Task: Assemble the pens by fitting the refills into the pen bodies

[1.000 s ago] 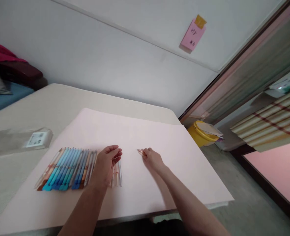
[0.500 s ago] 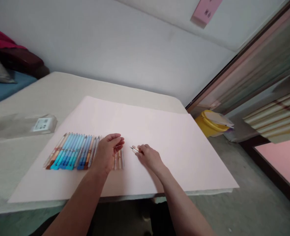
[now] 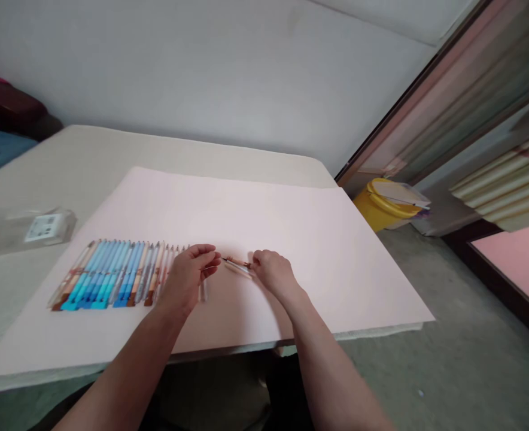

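Note:
A slim pen (image 3: 237, 261) with a brownish barrel and dark tip is pinched at its right end by my right hand (image 3: 273, 272), its tip pointing left. Just below it, a pale pen (image 3: 238, 272) lies on the pink sheet, close to the same hand. My left hand (image 3: 192, 269) has its fingers curved and apart, the fingertips beside the held pen's tip; whether they touch it I cannot tell. Left of that hand, a row of pens (image 3: 107, 272) in blue, turquoise, brown and clear lies side by side. My left hand and forearm hide the row's right part.
The large pink sheet (image 3: 318, 257) covers much of the pale table (image 3: 112, 146). A clear plastic wrapper (image 3: 4, 233) with a white label lies at the left. A yellow bucket (image 3: 376, 206) stands on the floor beyond the right edge, near the curtain (image 3: 511, 185).
The pen in my right hand now reaches out toward my left fingertips, and a pale pen shows below it. The view has shifted, so the pen row appears further left.

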### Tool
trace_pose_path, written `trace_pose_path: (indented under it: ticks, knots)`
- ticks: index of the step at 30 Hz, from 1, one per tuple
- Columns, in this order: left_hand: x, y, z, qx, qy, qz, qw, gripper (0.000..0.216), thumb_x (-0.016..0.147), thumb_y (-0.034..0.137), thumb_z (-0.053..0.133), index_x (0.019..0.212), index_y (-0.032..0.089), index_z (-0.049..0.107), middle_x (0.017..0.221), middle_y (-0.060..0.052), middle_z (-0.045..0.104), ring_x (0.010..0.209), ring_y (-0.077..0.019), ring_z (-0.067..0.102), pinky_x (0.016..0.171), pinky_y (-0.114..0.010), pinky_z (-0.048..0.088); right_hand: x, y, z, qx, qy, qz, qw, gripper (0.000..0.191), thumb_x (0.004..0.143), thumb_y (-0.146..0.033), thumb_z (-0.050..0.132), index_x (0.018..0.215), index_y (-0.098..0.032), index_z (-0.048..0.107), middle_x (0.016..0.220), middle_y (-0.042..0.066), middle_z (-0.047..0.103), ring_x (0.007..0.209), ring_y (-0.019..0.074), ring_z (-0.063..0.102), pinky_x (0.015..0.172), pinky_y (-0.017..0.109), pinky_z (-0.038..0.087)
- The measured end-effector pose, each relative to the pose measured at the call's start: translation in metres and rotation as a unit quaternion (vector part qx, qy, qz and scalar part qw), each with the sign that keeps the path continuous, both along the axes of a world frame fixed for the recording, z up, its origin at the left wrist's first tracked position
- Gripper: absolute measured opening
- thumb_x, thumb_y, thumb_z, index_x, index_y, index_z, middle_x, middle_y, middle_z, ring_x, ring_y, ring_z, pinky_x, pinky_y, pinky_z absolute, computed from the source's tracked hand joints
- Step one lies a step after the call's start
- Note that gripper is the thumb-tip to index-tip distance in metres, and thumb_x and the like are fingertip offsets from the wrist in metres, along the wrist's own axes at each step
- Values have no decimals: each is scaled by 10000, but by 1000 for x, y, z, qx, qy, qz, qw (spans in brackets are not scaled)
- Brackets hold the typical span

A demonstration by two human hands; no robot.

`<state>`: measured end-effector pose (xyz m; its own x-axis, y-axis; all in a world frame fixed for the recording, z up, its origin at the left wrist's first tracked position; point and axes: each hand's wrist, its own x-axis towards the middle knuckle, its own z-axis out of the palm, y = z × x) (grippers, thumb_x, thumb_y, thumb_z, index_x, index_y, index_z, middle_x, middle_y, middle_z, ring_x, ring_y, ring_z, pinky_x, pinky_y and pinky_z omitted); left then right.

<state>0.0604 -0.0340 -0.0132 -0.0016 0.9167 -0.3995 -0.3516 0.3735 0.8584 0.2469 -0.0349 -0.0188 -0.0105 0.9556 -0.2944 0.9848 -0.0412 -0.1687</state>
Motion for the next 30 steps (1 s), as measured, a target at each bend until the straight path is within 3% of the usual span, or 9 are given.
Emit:
trace_pose_path:
  ticks: [4,9,15,20,24,27,30]
  knots:
    - [0,-2,-1,-10,3,-2,1000,255,630,228,724,850,132,636,829,-79,678,729,-141,635,713,-282,479,-10,-8,0,-6,5,21,1000,213,850,-256,486,973,-236,658,945,67,678,821,205,623,659,288,421]
    - [-3,-2,4,-15,-4,-3,1000,250,637,210,721,857,129,636,824,-79,677,727,-136,634,696,-263,481,-27,-16,-10,6,-4,53,999,324,833,-151,422,1092,-160,616,1017,149,643,808,241,642,668,346,461]
    - [-4,-7,7,-37,-24,3,999,236,640,162,712,856,127,623,821,-74,669,719,-133,635,653,-240,492,-38,-17,-11,2,-22,72,997,327,808,-153,446,1089,-142,612,1024,169,638,829,266,647,667,363,483]
    - [1,-14,0,-95,-43,11,994,191,678,107,664,856,134,599,847,-84,656,725,-140,640,630,-241,509,-38,-17,-10,-6,-19,61,998,392,786,-204,490,1165,-157,581,1038,144,659,852,269,652,682,347,478]
    - [9,-20,-3,-122,-54,29,991,172,690,83,647,839,140,582,803,-74,642,745,-150,644,701,-279,525,-34,-15,-6,-10,32,24,999,514,771,-203,528,1281,-260,501,1032,78,680,902,233,645,717,304,447]
    - [17,-25,-4,-140,-76,14,987,151,694,66,624,823,132,581,780,-82,647,739,-151,646,729,-288,520,-33,-15,-1,0,88,18,996,434,795,-265,537,1229,-273,540,989,59,688,893,210,637,693,274,425]
    - [22,-28,-7,-128,-77,-24,989,118,693,112,643,803,130,603,800,-82,657,703,-138,637,692,-269,513,-37,-17,1,15,127,7,992,253,789,-297,545,1017,-215,618,876,63,687,815,204,627,639,267,408]
